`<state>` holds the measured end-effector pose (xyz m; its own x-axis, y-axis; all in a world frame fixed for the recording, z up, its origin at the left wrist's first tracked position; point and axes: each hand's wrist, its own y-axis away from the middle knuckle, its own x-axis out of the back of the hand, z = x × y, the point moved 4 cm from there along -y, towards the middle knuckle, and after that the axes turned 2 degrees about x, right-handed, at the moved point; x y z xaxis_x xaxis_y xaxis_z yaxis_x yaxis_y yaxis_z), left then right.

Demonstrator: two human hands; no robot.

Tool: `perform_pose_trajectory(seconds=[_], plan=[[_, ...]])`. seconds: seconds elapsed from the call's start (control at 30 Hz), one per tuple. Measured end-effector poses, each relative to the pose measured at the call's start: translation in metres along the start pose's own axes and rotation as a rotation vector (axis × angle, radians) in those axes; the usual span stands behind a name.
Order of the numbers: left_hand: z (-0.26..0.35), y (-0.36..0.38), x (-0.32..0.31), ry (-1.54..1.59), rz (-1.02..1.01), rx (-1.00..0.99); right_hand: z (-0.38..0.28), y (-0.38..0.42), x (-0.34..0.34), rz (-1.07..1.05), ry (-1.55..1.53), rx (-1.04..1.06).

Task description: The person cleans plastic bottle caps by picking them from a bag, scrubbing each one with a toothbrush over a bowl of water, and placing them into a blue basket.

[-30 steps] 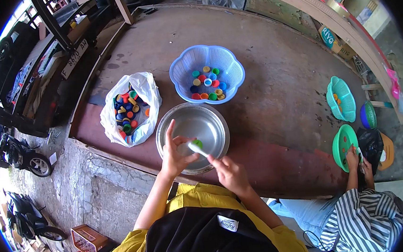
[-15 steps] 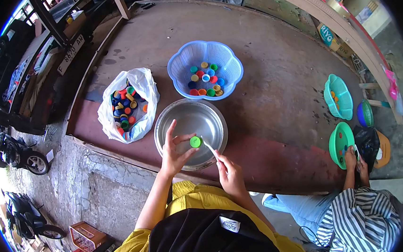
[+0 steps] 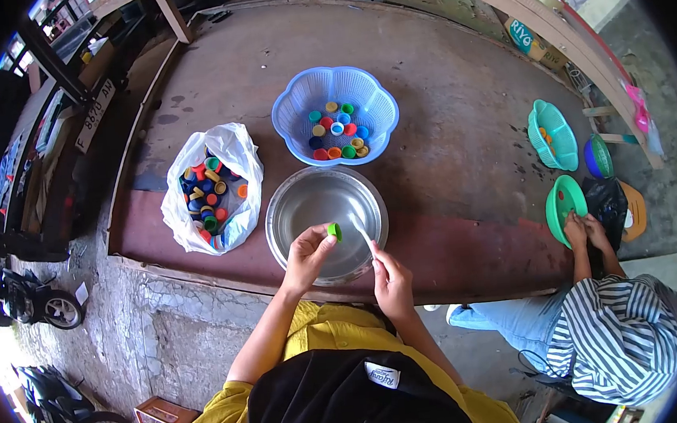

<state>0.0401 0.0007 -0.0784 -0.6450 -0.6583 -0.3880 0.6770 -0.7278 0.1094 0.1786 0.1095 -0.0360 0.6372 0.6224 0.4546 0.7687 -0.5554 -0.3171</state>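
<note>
My left hand (image 3: 308, 255) pinches a bright green bottle cap (image 3: 334, 232) between thumb and fingers, over a round metal basin (image 3: 275, 208). The cap is tilted, showing its side. In my right hand (image 3: 392, 282) is a slim white toothbrush (image 3: 362, 229), its head pointing up and left, a little apart from the cap. Beyond the metal basin stands a blue scalloped plastic basket (image 3: 291, 108) with several coloured bottle caps in it. A white plastic bag (image 3: 243, 143) of mixed caps lies open at the left.
At the table's right end, a co-worker in a striped shirt (image 3: 603, 342) has both hands at a green basin (image 3: 555, 209). Near it are a teal basket (image 3: 550, 123) with orange caps and a black plastic bag (image 3: 604, 206). Parked motorbikes (image 3: 31, 295) stand at the left.
My left hand has turned the green cap from face-on to side-on, and its fingers have curled in. The toothbrush has moved slightly right and up, away from the cap.
</note>
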Motion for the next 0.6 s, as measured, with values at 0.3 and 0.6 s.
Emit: perform_pose_trajectory(seconds=[0.3, 0.6], plan=[[-0.006, -0.004, 0.023, -0.066, -0.028, 0.102, -0.007, 0.007, -0.025, -0.078, 0.083, 0.009], [-0.009, -0.01, 0.034, -0.078, -0.085, 0.27, -0.01, 0.015, -0.039, -0.151, 0.201, -0.046]])
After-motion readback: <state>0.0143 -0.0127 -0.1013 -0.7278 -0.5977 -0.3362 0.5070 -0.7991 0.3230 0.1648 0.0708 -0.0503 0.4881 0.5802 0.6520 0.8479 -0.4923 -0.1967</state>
